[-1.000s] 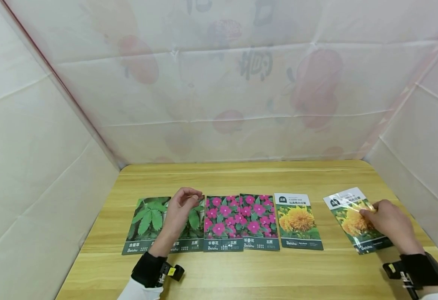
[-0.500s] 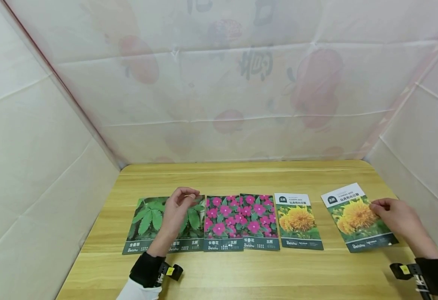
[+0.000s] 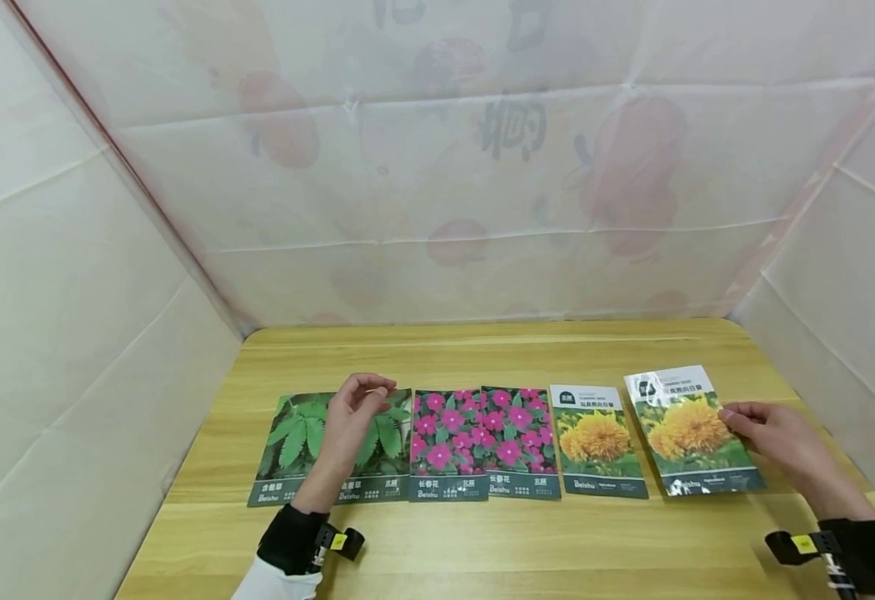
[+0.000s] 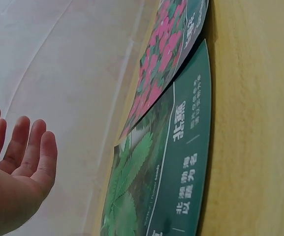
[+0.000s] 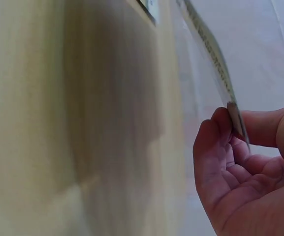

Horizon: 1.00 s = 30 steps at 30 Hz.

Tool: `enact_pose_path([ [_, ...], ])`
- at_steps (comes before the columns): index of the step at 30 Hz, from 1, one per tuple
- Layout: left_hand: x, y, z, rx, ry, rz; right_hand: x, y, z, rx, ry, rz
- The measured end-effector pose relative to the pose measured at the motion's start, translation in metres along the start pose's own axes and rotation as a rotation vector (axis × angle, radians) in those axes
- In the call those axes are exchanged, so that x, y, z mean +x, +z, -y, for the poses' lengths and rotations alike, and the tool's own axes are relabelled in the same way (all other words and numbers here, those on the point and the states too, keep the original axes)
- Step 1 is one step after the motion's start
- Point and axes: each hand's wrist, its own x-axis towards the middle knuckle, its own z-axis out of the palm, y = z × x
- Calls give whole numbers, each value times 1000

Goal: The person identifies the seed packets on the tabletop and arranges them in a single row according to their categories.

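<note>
My right hand point(image 3: 786, 442) pinches a yellow-sunflower seed packet point(image 3: 694, 433) by its right edge. In the right wrist view that packet point(image 5: 213, 51) is seen edge-on, raised off the table, between thumb and fingers. Left of it lies a matching sunflower packet point(image 3: 598, 440). Over two green-leaf packets, my left hand point(image 3: 351, 425) hovers with loosely bent fingers and holds nothing; it partly hides the right leaf packet point(image 3: 388, 446). The left leaf packet point(image 3: 295, 446) lies beside it. In the left wrist view the left hand point(image 4: 21, 177) is apart from the leaf packet point(image 4: 181, 147).
Two pink-flower packets point(image 3: 448, 446) lie side by side mid-row, the right one point(image 3: 516, 442) touching or overlapping its neighbour. The wooden table point(image 3: 482, 542) is enclosed by pale cloth walls point(image 3: 422, 192) at the back and both sides.
The right hand has lifted the sunflower packet and carried it left, nearer the matching one, turning it more upright in view. The left hand has barely moved.
</note>
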Motion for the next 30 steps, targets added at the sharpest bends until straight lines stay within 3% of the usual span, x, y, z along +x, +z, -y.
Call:
enact_pose_path([
  [4, 1, -3, 14, 27, -53, -29, 3, 8, -6, 37, 25, 37],
  [8, 2, -4, 16, 14, -67, -38, 5, 13, -8, 36, 38, 47],
  [11, 0, 5, -14, 24, -89, -51, 7, 15, -8, -3, 39, 35],
  [15, -3, 16, -51, 36, -95, -73, 6, 18, -7, -156, -2, -15],
  [20, -5, 14, -49, 30, -72, -72, 4, 22, -3, -325, -30, -43],
  [23, -6, 11, -43, 30, -69, -59, 4, 24, -2, -362, -30, -50],
  [26, -5, 4, -26, 30, -28, -27, 5, 26, -1, -379, -30, -62],
  [30, -4, 1, -17, 9, 17, -17, 6, 28, -2, -407, -57, -78],
])
